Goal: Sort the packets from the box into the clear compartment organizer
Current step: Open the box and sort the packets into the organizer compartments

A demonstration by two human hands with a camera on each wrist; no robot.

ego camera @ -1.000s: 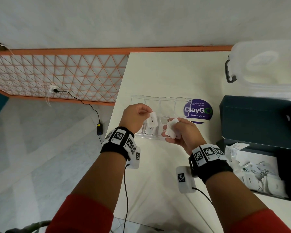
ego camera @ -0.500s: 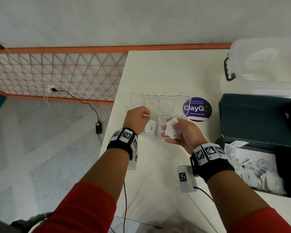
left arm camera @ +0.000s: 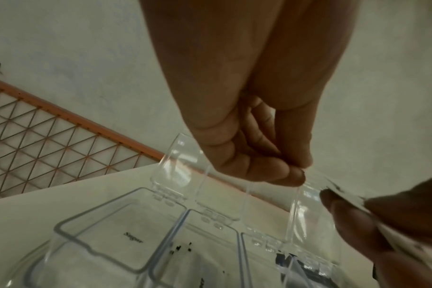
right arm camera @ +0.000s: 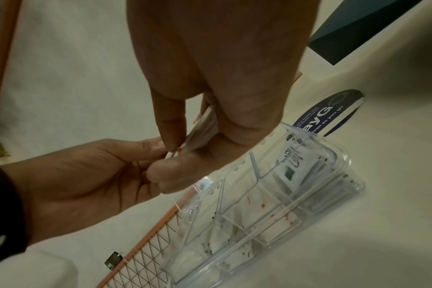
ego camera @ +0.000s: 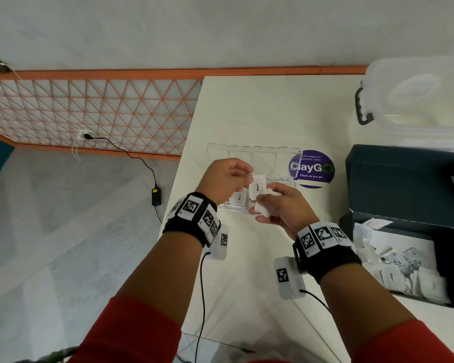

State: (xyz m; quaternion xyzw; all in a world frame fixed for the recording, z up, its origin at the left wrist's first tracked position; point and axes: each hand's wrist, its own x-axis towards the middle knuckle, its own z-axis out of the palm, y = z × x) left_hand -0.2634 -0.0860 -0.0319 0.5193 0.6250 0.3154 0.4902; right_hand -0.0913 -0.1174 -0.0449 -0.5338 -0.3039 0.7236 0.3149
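Over the clear compartment organizer (ego camera: 252, 154), my two hands meet. My right hand (ego camera: 262, 204) grips a small stack of white packets (ego camera: 263, 209), seen edge-on in the right wrist view (right arm camera: 202, 126). My left hand (ego camera: 248, 178) pinches the upper corner of one white packet (ego camera: 258, 187) printed "Pepper", which stands upright against that stack. The organizer's lids (left arm camera: 175, 161) stand open. Packets lie in its near compartments (ego camera: 238, 198), and a green-marked one (right arm camera: 294, 161) is in an end compartment. The dark open box (ego camera: 404, 179) at the right holds several more packets (ego camera: 404, 268).
A clear lidded bin with a black handle (ego camera: 417, 95) stands at the back right. A purple round sticker (ego camera: 312, 167) lies under the organizer's right end. The table's left edge (ego camera: 178, 174) runs close beside my left hand, with floor and a power cable (ego camera: 131, 155) beyond.
My left hand has come up from the organizer's near compartment, where it left a packet, and now pinches another packet at the right hand's stack. The right hand has barely moved.
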